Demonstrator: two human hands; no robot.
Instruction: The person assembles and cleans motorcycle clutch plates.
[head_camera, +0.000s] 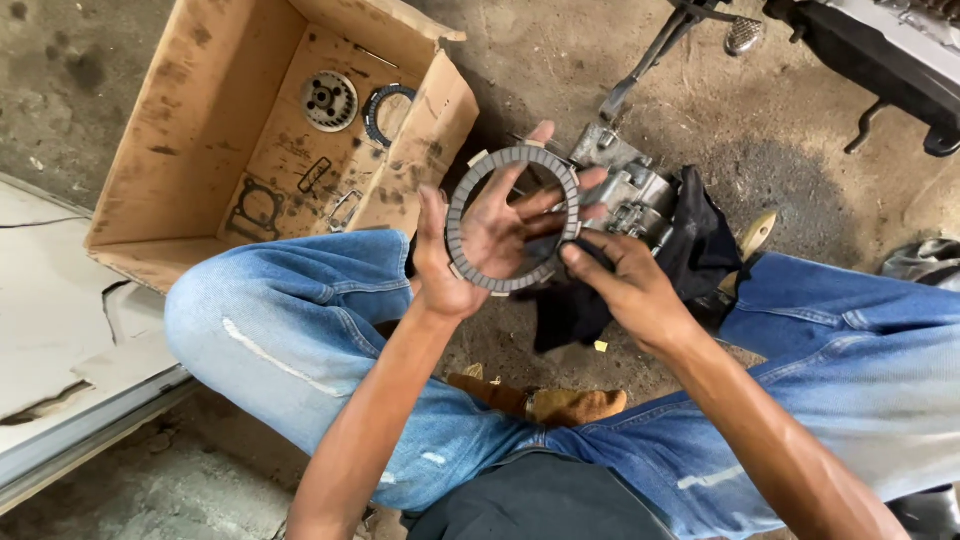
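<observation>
Resting on the open left hand, a toothed ring; right hand pinching its rim.

Grey toothed friction ring, flat w/ segmented face, tilted upright, resting on left palm, above knees.

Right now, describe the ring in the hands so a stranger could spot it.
Start at the open cardboard box on the dirt floor; right of it, above the blue-jeaned knees, lies the left hand. On its palm lies a flat grey toothed ring, larger than the dark ring in the box.
</observation>
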